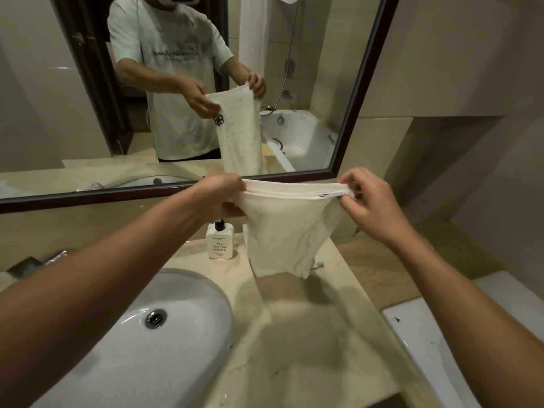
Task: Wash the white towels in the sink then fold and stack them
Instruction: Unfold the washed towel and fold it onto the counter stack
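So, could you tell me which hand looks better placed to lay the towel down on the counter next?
Probably the right hand: it pinches the towel over the bare counter, while the left hand is nearer the soap bottle and sink.

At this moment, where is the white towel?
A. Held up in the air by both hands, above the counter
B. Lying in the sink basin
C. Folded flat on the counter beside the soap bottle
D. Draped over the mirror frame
A: the left hand and right hand each grip a top corner of the white towel, which hangs free above the counter, right of the sink.
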Demonstrator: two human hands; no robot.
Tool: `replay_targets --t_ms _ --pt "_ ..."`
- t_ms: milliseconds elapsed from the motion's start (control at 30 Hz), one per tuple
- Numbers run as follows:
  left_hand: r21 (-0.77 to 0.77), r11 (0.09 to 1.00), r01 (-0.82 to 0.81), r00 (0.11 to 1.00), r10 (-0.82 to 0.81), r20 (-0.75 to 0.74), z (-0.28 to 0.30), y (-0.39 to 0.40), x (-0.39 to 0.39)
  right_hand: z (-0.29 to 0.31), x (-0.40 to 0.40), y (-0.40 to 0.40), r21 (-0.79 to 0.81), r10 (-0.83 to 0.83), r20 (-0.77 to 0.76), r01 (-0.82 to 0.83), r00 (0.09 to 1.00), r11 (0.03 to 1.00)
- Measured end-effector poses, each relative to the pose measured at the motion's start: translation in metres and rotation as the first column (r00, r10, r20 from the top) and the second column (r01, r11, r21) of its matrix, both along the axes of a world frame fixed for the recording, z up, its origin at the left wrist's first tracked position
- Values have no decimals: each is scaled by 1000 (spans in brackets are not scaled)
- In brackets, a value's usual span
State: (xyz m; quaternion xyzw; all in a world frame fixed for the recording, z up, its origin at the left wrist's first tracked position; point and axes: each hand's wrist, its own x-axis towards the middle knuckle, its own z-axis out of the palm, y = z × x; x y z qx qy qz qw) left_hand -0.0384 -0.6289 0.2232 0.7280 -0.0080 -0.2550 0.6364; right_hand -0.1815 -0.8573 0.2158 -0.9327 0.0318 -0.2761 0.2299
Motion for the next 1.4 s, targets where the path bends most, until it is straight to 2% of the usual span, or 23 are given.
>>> replay_targets --t_ms 100,200,267,367,467,533,633,733,767,933,1067,1200,1333,1400 --pt "100 986 132 972 -149 182 -4 10 -3 0 -16 4 241 50 -7 -46 999 970" --pt "171 970 174 902 -227 366 1 15 -9 8 -23 6 437 101 34 -105 994 893" --pt "171 972 160 914 -211 348 5 12 -10 12 -23 7 584 121 82 -146 989 798" --pt "220 957 187 956 -229 184 -6 2 -2 2 -14 2 740 137 44 -124 990 660" --pt "252 934 253 962 -271 40 -45 -7 10 -35 2 -8 720 85 -126 32 988 693" --pt "320 914 248 964 -265 10 -85 -16 21 -73 13 -13 681 56 -245 131 968 720" --pt "456 866 202 968 -247 40 -138 -30 32 -132 27 -20 571 28 -384 213 923 793" --pt "623 768 149 951 -284 124 -173 -45 41 -181 39 -23 432 -80 -461 302 884 850" --pt "640 760 118 950 -273 150 -182 -50 44 -192 42 -24 412 -115 -460 326 881 851" --pt "530 848 28 972 -147 185 -194 -74 64 -206 64 -46 347 -229 -414 385 881 855" --pt "335 942 -17 966 -71 247 -189 -73 65 -196 64 -49 382 -277 -301 381 913 842" --pt "209 976 -64 941 -11 338 -188 -52 36 -183 34 -24 416 -252 -197 314 947 853" --pt "298 954 24 874 -164 457 -207 -4 -23 -202 -38 23 435 -109 -173 176 979 883" --pt "352 924 148 781 -328 532 -228 30 -55 -233 -78 39 345 -34 -209 107 977 932"
